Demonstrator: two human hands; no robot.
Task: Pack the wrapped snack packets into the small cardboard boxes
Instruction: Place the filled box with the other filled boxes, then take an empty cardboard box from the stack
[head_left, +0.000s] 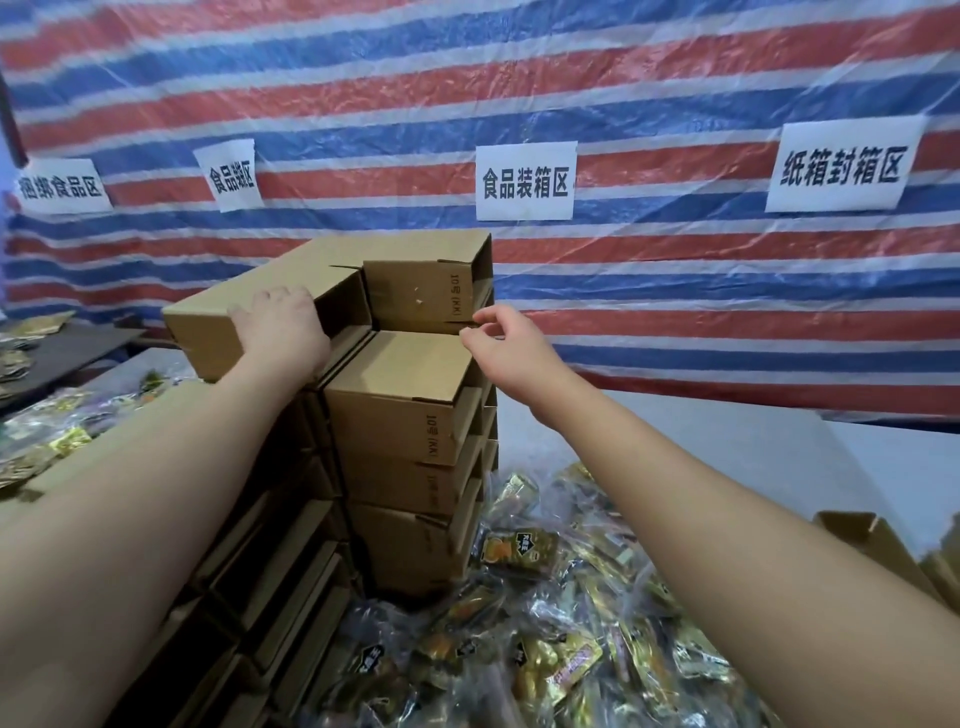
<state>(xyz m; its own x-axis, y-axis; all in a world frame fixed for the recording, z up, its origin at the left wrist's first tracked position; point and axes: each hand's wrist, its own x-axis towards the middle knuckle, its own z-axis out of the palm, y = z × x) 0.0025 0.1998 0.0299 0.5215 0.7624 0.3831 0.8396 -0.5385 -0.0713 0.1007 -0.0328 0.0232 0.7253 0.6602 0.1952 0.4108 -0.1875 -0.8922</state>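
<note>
Backdrop: red, blue and white striped plastic tarpaulin (675, 78) hung across the whole rear, under a clear film. Four white paper signs with black characters (525, 182) are fixed to it in a row.

Tabletop: pale grey surface (727, 447), bare at rear right and covered elsewhere.

Boxes: tall stack of small brown cardboard boxes (395, 447) at centre, several tiers high, printed "10号" on a side flap. It stands between the person and the tarpaulin and hides the tabletop behind it. The boxes lie with their open ends to the right; what they hold cannot be seen. Lower rows of the same boxes run down toward the bottom left. The topmost long brown cardboard box (218, 322) lies at the upper left of the stack. A further open brown cardboard carton (872, 540) sits at the right edge, contents not visible.

Packets: loose heap of gold and clear wrapped snack packets (561, 623) on the tabletop at the foot of the stack, spreading to the lower right. More gold packets (47, 441) lie at far left.

Hands: left hand (283, 325) rests on the top box, fingers curled over its far edge, gripping it. Right hand (498, 338) reaches to the stack's upper right corner, thumb and forefinger pinching a flap edge of the small upper box (415, 296).
</note>
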